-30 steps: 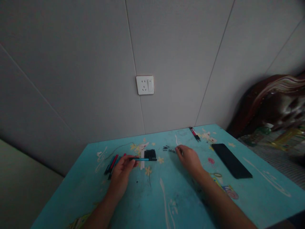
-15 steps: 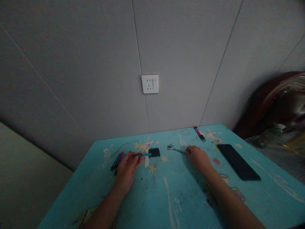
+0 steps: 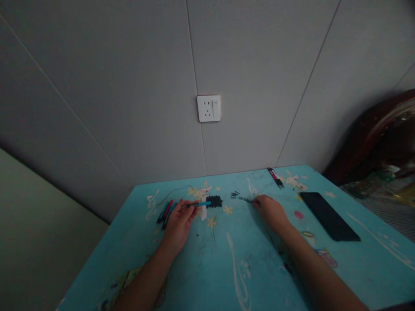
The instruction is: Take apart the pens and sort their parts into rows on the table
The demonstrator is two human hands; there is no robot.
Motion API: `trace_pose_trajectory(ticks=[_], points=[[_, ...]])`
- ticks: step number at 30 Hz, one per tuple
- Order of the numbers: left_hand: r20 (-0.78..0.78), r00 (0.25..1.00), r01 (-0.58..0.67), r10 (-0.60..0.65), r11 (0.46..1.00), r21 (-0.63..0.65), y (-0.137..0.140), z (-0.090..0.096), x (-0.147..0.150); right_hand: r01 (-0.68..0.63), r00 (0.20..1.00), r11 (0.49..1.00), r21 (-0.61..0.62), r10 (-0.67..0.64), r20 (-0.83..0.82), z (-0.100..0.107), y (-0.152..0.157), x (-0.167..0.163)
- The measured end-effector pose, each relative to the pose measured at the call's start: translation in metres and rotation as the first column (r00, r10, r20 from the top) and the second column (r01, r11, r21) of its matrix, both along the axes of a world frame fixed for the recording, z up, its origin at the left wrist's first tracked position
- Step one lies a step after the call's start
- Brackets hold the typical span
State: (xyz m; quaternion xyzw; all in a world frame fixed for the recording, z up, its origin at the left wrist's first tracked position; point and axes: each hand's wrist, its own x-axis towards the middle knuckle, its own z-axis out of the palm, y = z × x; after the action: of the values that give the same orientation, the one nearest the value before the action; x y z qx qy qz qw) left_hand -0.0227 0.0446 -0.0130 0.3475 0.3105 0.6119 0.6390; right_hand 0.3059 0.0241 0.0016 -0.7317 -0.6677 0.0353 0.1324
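My left hand [image 3: 179, 224] is closed around a slim pen barrel with a blue section [image 3: 203, 203], its tip pointing right. That tip overlaps a block of small black pieces [image 3: 215, 201] laid side by side. Under the barrel lie several thin white sticks [image 3: 204, 213]. My right hand [image 3: 271, 212] rests low over the table with fingertips pinched together at the right end of a row of small dark pieces [image 3: 245, 199]. What sits between those fingertips is too small to make out. A few short black pieces [image 3: 234, 195] lie just behind that row.
Dark, red and blue pen barrels [image 3: 166, 212] lie beside my left hand. Pens [image 3: 276, 178] lie near the back edge at right, and a flat black case [image 3: 329, 216] is on the right. A wall with a socket [image 3: 209, 108] stands behind the patterned blue table [image 3: 207, 268].
The view has shifted slightly, so everything appears a little higher and further right. My right hand has moved slightly left along the row of dark pieces. My left hand still holds the pen barrel.
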Motion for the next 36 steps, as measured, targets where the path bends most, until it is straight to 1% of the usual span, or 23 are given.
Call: trace_pose_trajectory(ticks=[2,4,6,7,8,9,11,13,14,16,20,26,28,33,36], points=[[0.044,0.999,0.017,-0.016,1.000,-0.021,-0.001,0.001,0.001,0.003,1.000,1.000,0.001,-0.003,-0.001,0.001,0.000,0.001],[0.085,0.996,0.042,-0.038,0.998,-0.038,-0.002,0.002,0.001,0.012,1.000,1.000,0.028,-0.012,-0.014,0.005,-0.001,0.000],[0.109,0.992,0.065,-0.059,0.996,-0.059,-0.004,0.002,0.003,0.005,0.995,0.994,0.109,0.006,-0.104,0.010,-0.002,-0.004],[0.114,0.991,0.076,-0.068,0.994,-0.073,-0.005,0.002,0.004,-0.011,0.981,0.986,0.164,0.042,-0.190,0.014,-0.002,-0.007],[0.117,0.990,0.088,-0.078,0.992,-0.086,-0.006,0.001,0.004,-0.034,0.951,0.975,0.218,0.099,-0.294,0.017,-0.003,-0.012],[0.118,0.989,0.103,-0.091,0.990,-0.099,-0.006,0.001,0.005,-0.058,0.901,0.962,0.265,0.165,-0.402,0.020,-0.005,-0.017],[0.113,0.985,0.143,-0.130,0.983,-0.116,-0.008,0.000,0.006,-0.098,0.770,0.941,0.325,0.278,-0.573,0.026,-0.009,-0.030],[0.096,0.980,0.182,-0.171,0.976,-0.121,-0.009,-0.001,0.008,-0.109,0.666,0.932,0.345,0.326,-0.671,0.029,-0.014,-0.044],[0.086,0.978,0.198,-0.188,0.973,-0.122,-0.010,-0.001,0.009,-0.112,0.633,0.932,0.345,0.335,-0.698,0.030,-0.017,-0.050],[0.067,0.975,0.221,-0.214,0.968,-0.121,-0.013,0.000,0.010,-0.124,0.598,0.932,0.342,0.345,-0.724,0.030,-0.021,-0.060],[0.056,0.969,0.244,-0.239,0.962,-0.121,-0.015,0.001,0.011,-0.166,0.572,0.927,0.336,0.368,-0.733,0.029,-0.025,-0.067],[0.044,0.979,0.204,-0.200,0.970,-0.131,-0.014,0.001,0.011,-0.155,0.563,0.927,0.343,0.367,-0.740,0.030,-0.025,-0.064],[0.041,0.978,0.210,-0.206,0.969,-0.127,-0.014,0.001,0.011,-0.160,0.558,0.924,0.348,0.375,-0.740,0.031,-0.026,-0.065],[0.026,0.977,0.211,-0.209,0.969,-0.130,-0.015,0.002,0.012,-0.171,0.574,0.918,0.357,0.387,-0.721,0.031,-0.026,-0.067],[0.012,0.979,0.204,-0.204,0.973,-0.110,-0.015,0.001,0.012,-0.196,0.592,0.918,0.345,0.391,-0.704,0.031,-0.025,-0.066]])
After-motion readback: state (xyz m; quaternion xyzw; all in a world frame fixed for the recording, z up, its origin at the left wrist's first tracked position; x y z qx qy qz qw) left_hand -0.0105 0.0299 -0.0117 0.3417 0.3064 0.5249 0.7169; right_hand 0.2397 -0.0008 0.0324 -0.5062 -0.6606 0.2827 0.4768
